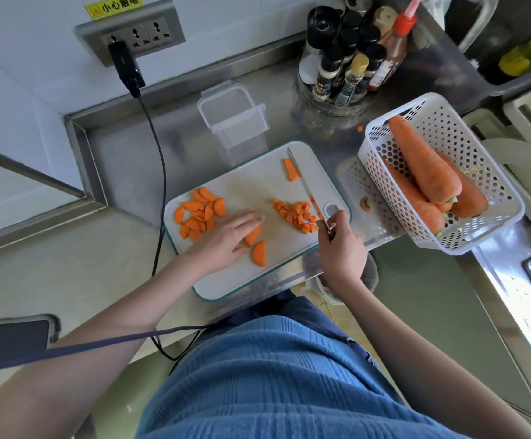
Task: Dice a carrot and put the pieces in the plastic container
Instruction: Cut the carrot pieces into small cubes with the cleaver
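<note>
Nearest on the cutting board point(223, 282) lies one half-round carrot piece point(259, 253). Left hand point(226, 237): fingers straight, pressing flat on a second carrot piece point(254, 235). Right hand point(341, 245): clenched around the handle of the knife point(303, 182), whose blade runs away across the board. Left of the blade, a heap of diced carrot point(295, 214); at the board's left side, a pile of half-round slices point(199, 213); at the far end, one carrot stick point(291, 169) touching the blade. Right of the board, a white perforated basket point(394, 191) contains whole carrots point(422, 160). Beyond the board's far edge stands the clear plastic container point(234, 117), no carrot inside. Far right, a round rack point(330, 99) holds seasoning bottles point(352, 55).
</note>
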The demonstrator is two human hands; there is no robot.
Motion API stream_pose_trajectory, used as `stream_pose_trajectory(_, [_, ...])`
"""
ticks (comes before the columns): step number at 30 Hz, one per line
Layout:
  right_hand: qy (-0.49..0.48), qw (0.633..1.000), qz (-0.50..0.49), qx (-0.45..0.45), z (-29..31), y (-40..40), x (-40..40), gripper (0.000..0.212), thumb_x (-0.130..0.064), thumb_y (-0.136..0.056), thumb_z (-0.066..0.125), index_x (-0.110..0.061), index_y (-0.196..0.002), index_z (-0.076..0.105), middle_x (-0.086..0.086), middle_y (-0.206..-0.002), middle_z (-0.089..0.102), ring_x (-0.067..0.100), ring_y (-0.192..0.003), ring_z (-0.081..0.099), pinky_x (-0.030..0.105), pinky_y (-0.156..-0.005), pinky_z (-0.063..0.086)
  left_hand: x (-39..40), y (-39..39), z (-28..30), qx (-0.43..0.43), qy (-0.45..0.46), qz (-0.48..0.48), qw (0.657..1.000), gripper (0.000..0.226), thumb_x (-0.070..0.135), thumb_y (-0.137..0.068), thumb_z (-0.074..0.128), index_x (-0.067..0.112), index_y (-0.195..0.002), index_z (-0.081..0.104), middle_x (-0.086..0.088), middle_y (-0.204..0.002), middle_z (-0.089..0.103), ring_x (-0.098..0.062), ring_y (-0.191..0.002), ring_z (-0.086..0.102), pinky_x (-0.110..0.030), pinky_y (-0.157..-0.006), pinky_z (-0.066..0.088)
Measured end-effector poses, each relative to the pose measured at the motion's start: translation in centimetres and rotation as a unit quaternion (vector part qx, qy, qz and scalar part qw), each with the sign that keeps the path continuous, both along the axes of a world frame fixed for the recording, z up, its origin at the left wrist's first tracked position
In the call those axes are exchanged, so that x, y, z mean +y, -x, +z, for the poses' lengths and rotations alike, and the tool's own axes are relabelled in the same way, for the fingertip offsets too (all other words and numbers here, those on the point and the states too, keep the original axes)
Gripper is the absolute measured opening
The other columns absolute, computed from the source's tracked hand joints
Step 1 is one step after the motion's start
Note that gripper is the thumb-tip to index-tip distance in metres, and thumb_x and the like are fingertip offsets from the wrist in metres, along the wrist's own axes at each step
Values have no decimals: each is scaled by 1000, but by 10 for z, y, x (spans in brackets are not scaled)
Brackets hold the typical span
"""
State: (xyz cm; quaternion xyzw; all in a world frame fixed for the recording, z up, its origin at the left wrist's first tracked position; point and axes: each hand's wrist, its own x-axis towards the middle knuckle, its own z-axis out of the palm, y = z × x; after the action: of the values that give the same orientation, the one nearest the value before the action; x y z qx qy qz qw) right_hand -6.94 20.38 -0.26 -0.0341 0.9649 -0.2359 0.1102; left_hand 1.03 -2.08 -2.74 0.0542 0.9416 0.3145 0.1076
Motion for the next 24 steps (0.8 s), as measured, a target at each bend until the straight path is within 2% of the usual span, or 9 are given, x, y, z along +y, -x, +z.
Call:
stream_pose_trajectory(2, [-2, 1000, 2, 1, -1, 1, -1, 23, -37, -98, 47, -14, -96, 42, -2, -70, 56, 30, -63, 57, 32, -52, 38, -4, 10, 0, -34, 5, -18, 999, 65, 2, -82, 67, 10, -141, 41, -7, -147, 38, -18, -138, 30, -23, -112, 21])
stream_pose_trajectory(4, [-4, 1000, 3, 0, -2, 1, -1, 24, -38, -98, 46, -15, -97, 42, -2, -71, 56, 30, -64, 58, 32, -53, 40, -5, 16, -3, -33, 22, -31, 999, 60, 4, -76, 73, 6, -132, 51, -11, -135, 51, -26, -128, 43, -30, -109, 30])
stream_pose_trajectory(6, [-6, 1000, 4, 0, -3, 1, 0, 23, -38, -98, 47, -15, -97, 42, -1, -71, 57, 30, -64, 58, 33, -54, 41, -4, 19, -5, -37, 34, -37, 998, 57, 6, -74, 75, 6, -128, 55, -10, -127, 57, -26, -122, 46, -35, -104, 37])
stream_pose_trajectory(10, [-6, 1000, 0, -2, -3, 0, 1, 21, -35, -98, 47, -15, -97, 42, 0, -71, 58, 30, -63, 57, 32, -53, 39, -1, 20, -3, -47, 37, -13, 998, 56, 10, -75, 75, 7, -128, 55, -9, -126, 56, -24, -122, 46, -34, -102, 38])
stream_pose_trajectory(15, [-9, 1000, 5, -7, -3, -2, 2, 19, -34, -99, 47, -16, -96, 41, -1, -72, 57, 29, -63, 56, 31, -53, 38, 10, 7, 5, -26, -10, 89, 996, 57, 21, -75, 77, 14, -128, 55, -3, -127, 55, -17, -120, 46, -26, -100, 35])
stream_pose_trajectory(24, [-7, 1000, 17, -10, -4, -3, -4, 22, -37, -98, 45, -14, -97, 43, 3, -75, 61, 30, -65, 58, 35, -56, 43, 27, -13, -3, -46, -39, 94, 994, 58, 21, -71, 81, 12, -123, 58, -5, -122, 57, -20, -113, 52, -26, -97, 39])
